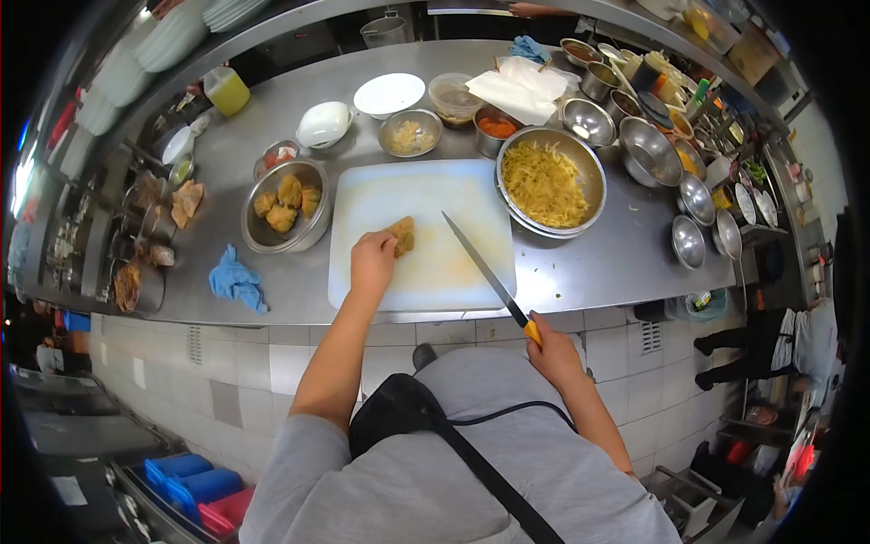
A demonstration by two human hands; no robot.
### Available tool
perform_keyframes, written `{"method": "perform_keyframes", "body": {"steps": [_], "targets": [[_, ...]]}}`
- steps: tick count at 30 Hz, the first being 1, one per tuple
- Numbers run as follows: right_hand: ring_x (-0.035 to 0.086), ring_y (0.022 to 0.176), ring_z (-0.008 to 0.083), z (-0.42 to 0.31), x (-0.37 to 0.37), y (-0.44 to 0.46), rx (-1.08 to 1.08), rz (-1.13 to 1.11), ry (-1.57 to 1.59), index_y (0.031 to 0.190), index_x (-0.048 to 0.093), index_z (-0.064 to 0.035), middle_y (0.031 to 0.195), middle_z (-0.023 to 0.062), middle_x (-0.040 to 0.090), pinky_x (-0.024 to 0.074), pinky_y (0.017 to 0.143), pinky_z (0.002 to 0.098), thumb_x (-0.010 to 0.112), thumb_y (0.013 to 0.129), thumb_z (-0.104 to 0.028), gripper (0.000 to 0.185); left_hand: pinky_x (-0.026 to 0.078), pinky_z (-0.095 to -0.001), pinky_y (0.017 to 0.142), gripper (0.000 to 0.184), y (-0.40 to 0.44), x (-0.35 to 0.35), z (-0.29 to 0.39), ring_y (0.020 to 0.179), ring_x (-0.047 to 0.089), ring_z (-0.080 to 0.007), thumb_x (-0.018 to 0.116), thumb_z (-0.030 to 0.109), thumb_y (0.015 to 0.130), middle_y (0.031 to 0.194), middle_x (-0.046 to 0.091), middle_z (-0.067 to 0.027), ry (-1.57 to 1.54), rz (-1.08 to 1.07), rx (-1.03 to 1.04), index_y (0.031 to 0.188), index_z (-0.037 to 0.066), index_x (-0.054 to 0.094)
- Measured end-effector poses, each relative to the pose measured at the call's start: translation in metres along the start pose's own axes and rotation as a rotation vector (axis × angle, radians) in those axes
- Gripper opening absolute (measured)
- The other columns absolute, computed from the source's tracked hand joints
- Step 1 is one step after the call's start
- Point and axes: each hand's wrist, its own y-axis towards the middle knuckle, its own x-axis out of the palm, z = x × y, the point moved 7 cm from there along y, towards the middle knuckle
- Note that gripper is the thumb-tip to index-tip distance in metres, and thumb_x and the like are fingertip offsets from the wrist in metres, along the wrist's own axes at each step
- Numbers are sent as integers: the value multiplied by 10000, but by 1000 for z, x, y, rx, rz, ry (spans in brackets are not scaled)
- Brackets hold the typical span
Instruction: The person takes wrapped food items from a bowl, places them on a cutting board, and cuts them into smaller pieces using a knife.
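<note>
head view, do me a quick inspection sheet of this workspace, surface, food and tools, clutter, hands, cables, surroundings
Surface: steel counter, a few scraps right of the board.
Job's things: white cutting board under a golden-brown piece; long knife; steel bowl of similar pieces; larger bowl of yellow shreds.
Clutter: crumpled blue cloth, white paper.
Hands: left hand has fingertips on the piece; right hand grips the knife's yellow handle.
Cables: thin black cord across the grey shirt; connection unclear.
Surroundings: tiled floor; another person at far right.
</note>
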Motion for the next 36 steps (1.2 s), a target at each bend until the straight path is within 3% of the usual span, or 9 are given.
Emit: {"method": "perform_keyframes", "body": {"steps": [2,4,5,8,11,16,23,28,36], "targets": [[724,960,495,4,1,-5,22,-25,-6,1562,515,-114,1024,297,749,575,887,567,659,972,-222,617,586,-423,816,136,-1,-2,-13,895,740,-311,728,111,986,966,757,-181,-47,-20,-46,1037,-12,755],[724,945,497,10,3,-7,19,-2,10,1544,530,-114,1003,295,748,575,866,563,668,974,-221,596,590,-374,791,139,-9,12,-43,853,746,-231,686,113,1038,935,758,-156,-248,-216,-402,1098,-8,718],[723,929,499,10,2,-7,6,20,19,1527,545,-114,982,292,747,574,845,559,676,976,-220,576,590,-374,791,139,-8,10,-46,853,746,-231,686,113,1038,935,758,-156,-247,-214,-403,1098,-8,718],[722,924,500,9,3,-6,29,-3,7,1524,545,-113,978,292,746,574,839,560,674,977,-220,573,584,-335,776,129,-9,9,-50,829,720,-172,656,98,1061,916,740,-122,-310,-260,-402,1140,0,685],[723,922,498,7,2,-7,12,7,6,1520,549,-113,972,293,745,573,838,562,672,978,-223,566,579,-343,796,227,-6,0,-32,860,718,-242,689,83,1016,950,732,-167,-329,-144,-201,1225,-6,690],[722,939,502,2,1,-7,31,-25,0,1554,511,-98,996,304,745,574,873,574,646,984,-233,602,563,-389,866,497,-3,-3,-7,930,678,-268,737,66,961,1066,677,-157,-101,-266,4,1451,61,653],[720,936,512,7,6,-7,30,-10,31,1529,521,-114,986,307,743,574,850,563,664,993,-237,569,557,-431,920,459,13,-4,13,1029,668,-327,735,148,983,1144,636,-149,-76,-214,-23,1437,116,675],[723,952,506,8,6,-6,36,-25,25,1542,511,-101,1005,311,743,576,873,563,654,993,-234,582,562,-436,943,438,23,9,10,1055,660,-337,760,158,953,1138,620,-153,219,-427,-94,1388,195,726],[721,986,505,10,10,-4,78,-42,60,1546,507,-99,1031,313,744,576,896,568,652,987,-235,593,575,-454,893,327,27,7,16,1016,670,-347,774,76,899,1112,649,-127,155,-324,86,1220,135,793]]}}
